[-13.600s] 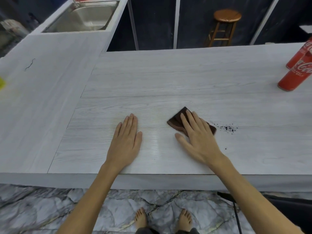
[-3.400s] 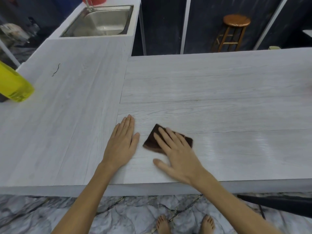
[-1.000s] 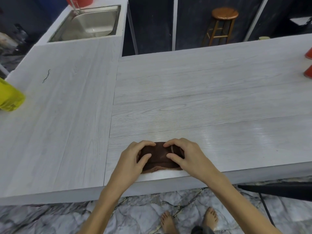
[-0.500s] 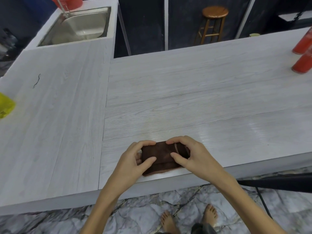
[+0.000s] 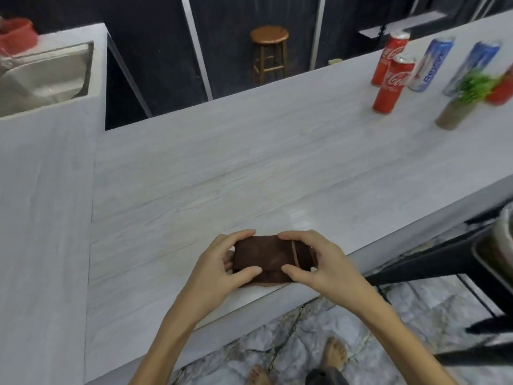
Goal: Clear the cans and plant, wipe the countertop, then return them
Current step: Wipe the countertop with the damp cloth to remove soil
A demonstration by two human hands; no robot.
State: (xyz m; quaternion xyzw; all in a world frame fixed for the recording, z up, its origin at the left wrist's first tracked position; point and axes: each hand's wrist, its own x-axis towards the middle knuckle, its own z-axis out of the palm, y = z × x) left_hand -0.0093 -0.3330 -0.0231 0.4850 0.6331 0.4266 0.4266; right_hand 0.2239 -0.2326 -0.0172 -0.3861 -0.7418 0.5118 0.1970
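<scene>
Both hands have left off wiping since a few seconds back and now work the brown cloth (image 5: 268,258) at the near edge of the worktop (image 5: 222,168), and the head has swung right, so the cans and plant show again. The left hand (image 5: 219,269) pinches the cloth's left end between thumb and curled fingers; the right hand (image 5: 316,263) pinches the right end the same way, so each is clamped on the cloth with the folded pad between them. Wrists are low, forearms reaching up from the worktop's edge.

Far off to the right stand two red cola cans (image 5: 390,84), two blue-and-white cans (image 5: 431,65) and the small potted plant (image 5: 462,102), well apart from the cloth; another red thing beside the plant is too blurred to name.

To my eye the wiping is done and the cloth is being folded. Folding it inward should trap any crumbs; it should be set aside clear of the middle before the cans are fetched back.
</scene>
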